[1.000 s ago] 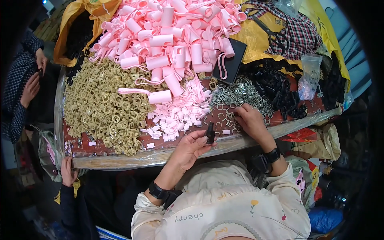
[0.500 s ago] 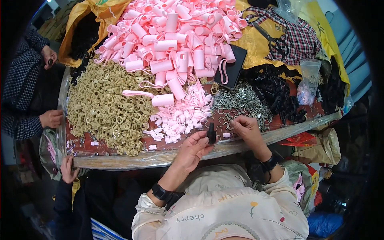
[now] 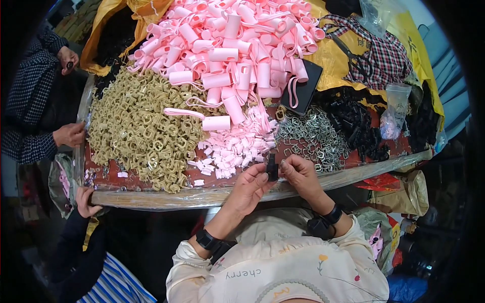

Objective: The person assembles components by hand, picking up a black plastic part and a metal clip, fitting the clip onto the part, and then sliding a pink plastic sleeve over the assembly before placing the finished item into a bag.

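My left hand (image 3: 251,188) pinches a small black plastic part (image 3: 273,169), held upright above the table's near edge. Close against its right side is my right hand (image 3: 302,178), thumb and finger pressed together; anything between them is too small to make out. Just beyond my hands lie a heap of small pale pink pieces (image 3: 237,146) and a pile of silvery metal loops (image 3: 316,134). Farther off rises a big mound of pink plastic tubes with straps (image 3: 222,54). Many beige ring-shaped pieces (image 3: 144,126) are heaped on the left.
A dark flat tablet-like device (image 3: 304,88) leans by the tubes. Black plastic parts (image 3: 353,123), a clear bag (image 3: 395,108), scissors (image 3: 356,59) and checked cloth (image 3: 389,60) lie to the right. At left are a person's hand (image 3: 69,135) and another person's hand on the wooden edge (image 3: 86,202).
My right hand has moved left from above the metal loops to the black part in my left hand. The view has shifted slightly, and the person's hand at lower left has moved.
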`<state>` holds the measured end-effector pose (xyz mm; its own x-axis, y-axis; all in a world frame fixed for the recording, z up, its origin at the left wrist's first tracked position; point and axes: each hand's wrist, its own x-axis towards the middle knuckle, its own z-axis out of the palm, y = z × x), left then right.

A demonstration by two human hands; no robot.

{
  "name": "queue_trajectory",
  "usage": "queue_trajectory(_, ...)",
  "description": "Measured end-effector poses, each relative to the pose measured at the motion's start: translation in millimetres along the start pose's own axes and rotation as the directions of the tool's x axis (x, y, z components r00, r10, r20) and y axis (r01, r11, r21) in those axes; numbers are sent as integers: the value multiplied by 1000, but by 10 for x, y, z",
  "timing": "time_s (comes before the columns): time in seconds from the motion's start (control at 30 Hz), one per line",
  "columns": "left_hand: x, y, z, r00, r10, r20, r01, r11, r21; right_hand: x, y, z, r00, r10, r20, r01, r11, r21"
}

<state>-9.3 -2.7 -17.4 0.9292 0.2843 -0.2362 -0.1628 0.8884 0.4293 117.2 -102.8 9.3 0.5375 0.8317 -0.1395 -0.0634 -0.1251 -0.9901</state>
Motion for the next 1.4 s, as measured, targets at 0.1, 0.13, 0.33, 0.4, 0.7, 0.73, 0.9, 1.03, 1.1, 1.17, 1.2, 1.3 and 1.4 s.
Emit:
queue_trajectory(0.1, -3, -11, -1, 1000, 6, -15, -6, 1000, 7, -12, 13, -34, 1000, -7, 13, 7, 999, -37)
queue_trajectory(0.13, -2, -19, -13, 1000, 14, -15, -14, 1000, 8, -20, 12, -43, 999, 11, 35, -11, 1000, -3)
queue_trajectory(0.33, 5, -34, 6, 1000, 26, -11, -26, 1000, -1, -43, 70, -125, 994, 65, 88, -66, 998, 14)
queue_trajectory(0.4, 12, -41, 1, 1000, 25, -1, -25, 1000, 2, -46, 48, -128, 994, 79, 73, -81, 996, 30)
queue_trajectory(0.7, 31, -59, -14, 1000, 30, 5, -30, 1000, 6, -66, 40, -66, 999, -32, 20, 31, 999, 15)
queue_trajectory(0.73, 28, -59, -10, 1000, 27, -8, -27, 1000, 4, -78, 17, -64, 999, -12, 38, 10, 998, 55)
queue_trajectory(0.9, 1, -31, -25, 997, -2, 76, 4, 1000, -29, -65, -37, -94, 992, 77, 103, -100, 963, 250)
queue_trajectory(1.03, -30, -29, -32, 996, -47, 82, 55, 993, -106, -80, 21, -93, 986, -12, 164, -17, 985, 172)
queue_trajectory(1.1, -44, -5, -25, 996, -70, 51, 73, 994, -77, -89, 35, -100, 992, 1, 122, -17, 992, 123)
queue_trajectory(1.17, -46, 17, -21, 996, -80, 33, 82, 994, -66, -75, 37, -89, 995, 10, 103, -20, 995, 97)
queue_trajectory(1.2, -54, 24, -20, 996, -81, 28, 83, 995, -48, -69, 29, -75, 994, -13, 105, 4, 996, 88)
queue_trajectory(1.3, -77, 49, -11, 996, -83, 12, 83, 996, -16, -49, -22, -18, 992, -55, 113, 48, 996, 71)
queue_trajectory(1.4, -101, 74, 1, 996, -90, -14, 89, 996, -12, -33, -123, 83, 987, -129, 97, 120, 989, 87)
